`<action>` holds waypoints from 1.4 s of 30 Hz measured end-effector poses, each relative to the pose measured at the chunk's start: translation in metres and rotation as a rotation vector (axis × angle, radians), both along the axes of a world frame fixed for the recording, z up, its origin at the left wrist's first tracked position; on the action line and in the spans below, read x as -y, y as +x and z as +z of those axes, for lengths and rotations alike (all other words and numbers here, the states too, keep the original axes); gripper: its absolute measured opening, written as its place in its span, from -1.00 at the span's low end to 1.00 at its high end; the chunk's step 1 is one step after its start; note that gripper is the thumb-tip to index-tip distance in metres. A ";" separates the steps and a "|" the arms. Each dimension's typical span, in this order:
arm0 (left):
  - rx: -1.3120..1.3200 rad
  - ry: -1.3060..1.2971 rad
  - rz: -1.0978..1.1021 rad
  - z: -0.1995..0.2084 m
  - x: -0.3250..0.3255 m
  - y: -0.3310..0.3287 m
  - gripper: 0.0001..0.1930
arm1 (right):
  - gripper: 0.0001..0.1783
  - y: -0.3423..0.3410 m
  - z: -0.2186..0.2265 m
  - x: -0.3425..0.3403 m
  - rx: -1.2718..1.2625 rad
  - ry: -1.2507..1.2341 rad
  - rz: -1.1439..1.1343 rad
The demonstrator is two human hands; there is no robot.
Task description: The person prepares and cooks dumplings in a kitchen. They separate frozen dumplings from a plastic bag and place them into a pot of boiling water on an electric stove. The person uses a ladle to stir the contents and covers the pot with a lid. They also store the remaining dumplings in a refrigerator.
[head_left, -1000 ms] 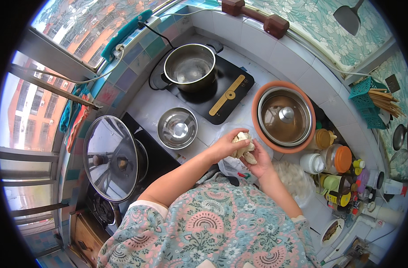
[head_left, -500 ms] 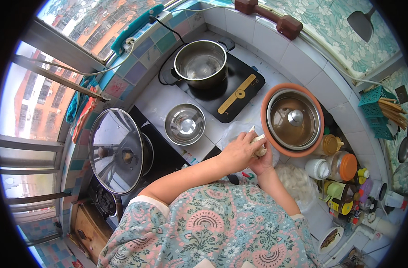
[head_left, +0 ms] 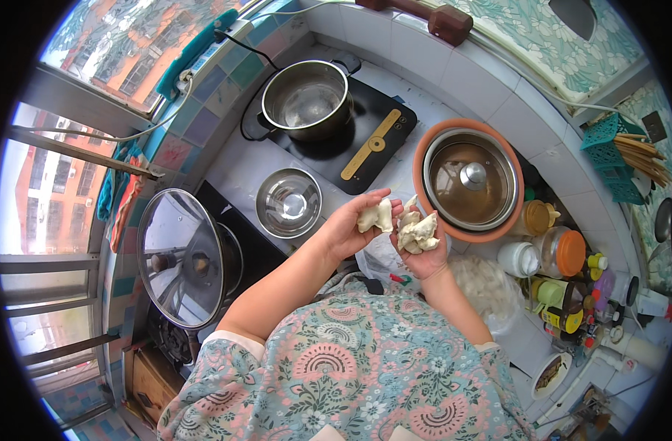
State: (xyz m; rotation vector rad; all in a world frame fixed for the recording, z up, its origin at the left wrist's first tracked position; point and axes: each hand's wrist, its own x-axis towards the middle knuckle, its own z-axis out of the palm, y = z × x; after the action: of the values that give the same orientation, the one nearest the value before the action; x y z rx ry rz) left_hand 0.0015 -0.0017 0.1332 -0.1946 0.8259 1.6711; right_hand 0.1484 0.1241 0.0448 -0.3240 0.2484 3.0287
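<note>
Both my hands are turned palm up, side by side above the counter. On my left hand [head_left: 341, 228] rests a smooth, cream-coloured piece [head_left: 376, 215] of torn, mushroom-like food, held at the fingers. A bigger, lumpy pale clump [head_left: 417, 234] of the same stuff lies in my right hand [head_left: 429, 263], its fingers curled around it from below. Beneath the hands a clear plastic bag [head_left: 377, 259] shows in part. Left of them stands a shiny steel bowl [head_left: 289, 204]; nothing can be made out in it but reflections.
A steel pot [head_left: 306, 103] stands on a black induction cooker [head_left: 380, 140]. A lidded pot in an orange-rimmed basin [head_left: 422, 170] sits close on the right, near several jars [head_left: 568, 253]. A big glass lid [head_left: 180, 253] leans at left. A filled plastic bag [head_left: 483, 287] lies by my right forearm.
The hands, together before around the pale food, have parted and turned palm up, with a piece now in each. The whole view has shifted slightly.
</note>
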 end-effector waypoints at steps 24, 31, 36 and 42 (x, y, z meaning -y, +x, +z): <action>-0.470 -0.184 -0.320 -0.011 0.013 -0.017 -0.48 | -0.50 -0.014 0.030 -0.003 0.088 0.141 -0.008; -0.532 -0.174 -0.081 0.020 0.022 -0.076 -0.60 | -0.50 -0.029 0.038 -0.007 0.005 0.112 0.010; -1.351 -0.513 -0.010 0.029 0.004 -0.168 -0.67 | -0.51 -0.023 0.035 -0.002 0.027 0.075 0.001; -1.983 -0.831 -0.224 -0.011 -0.026 -0.226 -0.74 | -0.49 -0.010 0.036 -0.001 0.055 0.075 -0.063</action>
State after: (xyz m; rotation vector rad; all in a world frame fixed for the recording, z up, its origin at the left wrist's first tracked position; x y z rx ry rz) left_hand -0.2241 0.0240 0.1220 1.1531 2.7700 0.7136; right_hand 0.1379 0.1250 0.0805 -0.3845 0.1383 2.9531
